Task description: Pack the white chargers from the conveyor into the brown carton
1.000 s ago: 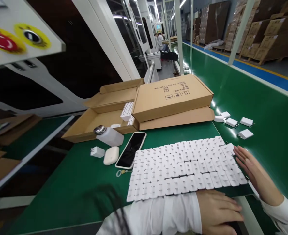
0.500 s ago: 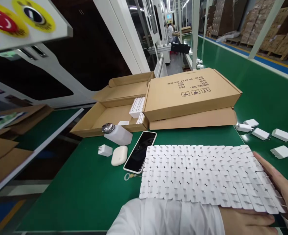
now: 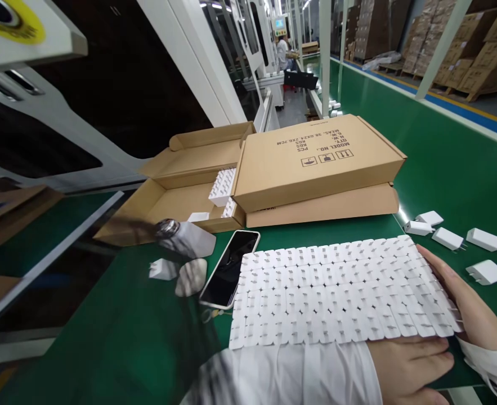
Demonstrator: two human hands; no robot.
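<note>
A large block of white plug-in power adapters (image 3: 324, 292), packed in rows with metal prongs upward, lies over the green table in front of me. My left arm reaches across its near side. My left hand (image 3: 412, 365) presses along the near edge at the right, fingers together and outstretched. At the right end, my right hand (image 3: 463, 298) holds the block, its thumb side along the edge. Between them the hands grip the block; the fingertips underneath are partly hidden. A phone (image 3: 233, 264) lies right beside the block's left end.
Loose adapters (image 3: 484, 239) lie at right. An open carton (image 3: 168, 197) holds more adapters; a closed carton (image 3: 316, 163) stands beside it. A pump bottle (image 3: 195, 239), an adapter (image 3: 162, 269) and a cream case (image 3: 191, 277) are at left. Dark blurred streaks cross the lower left.
The block's right end has swung away from me and left, with both hands moving along. My view has shifted slightly right. Dark blurred streaks have appeared at the lower left.
</note>
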